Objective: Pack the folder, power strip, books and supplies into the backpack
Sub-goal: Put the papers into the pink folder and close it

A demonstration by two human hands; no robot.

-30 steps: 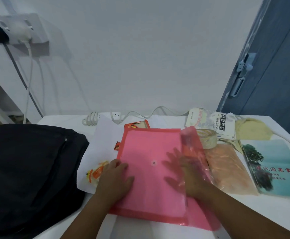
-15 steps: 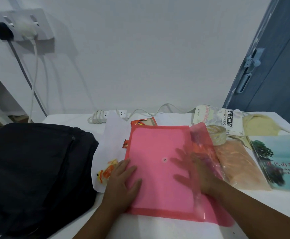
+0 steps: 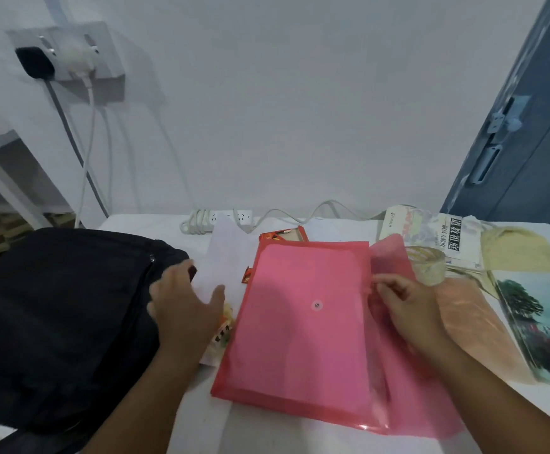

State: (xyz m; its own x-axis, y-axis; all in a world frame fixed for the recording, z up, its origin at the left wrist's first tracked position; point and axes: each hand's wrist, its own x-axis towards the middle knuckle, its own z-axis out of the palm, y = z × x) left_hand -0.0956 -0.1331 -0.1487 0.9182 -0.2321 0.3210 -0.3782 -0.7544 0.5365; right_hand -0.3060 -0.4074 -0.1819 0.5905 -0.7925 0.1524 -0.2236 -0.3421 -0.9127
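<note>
- The right hand pinches the edge of the pink folder's translucent flap, fingers curled on it; the flap stands open, not pressed to the snap button just left of that pinch.
- The left hand has its fingers spread and relaxed, holding nothing; it sits between the folder and the black backpack, fingertips at the bag's zipper line.
- Risk: if the folder is lifted by the flap alone, the thin plastic may bend and the body hang loose, so whatever is inside could slide out of the unsnapped mouth.
- Risk: papers and a red booklet poke out from under the folder beyond the pinch; dragging the folder could carry them along or push them off the table.
- Risk: the backpack looks zipped or nearly so; I cannot tell whether an opening is ready. One-handed feeding of a floppy folder would likely snag on the zipper edge.
- Folder contents: the folder is nearly opaque from above; what it holds cannot be made out.
- Backpack contents: none visible.
- Not yet packed, right of the pinch: a tape roll and books; far side, the power strip with its coiled cord.
</note>
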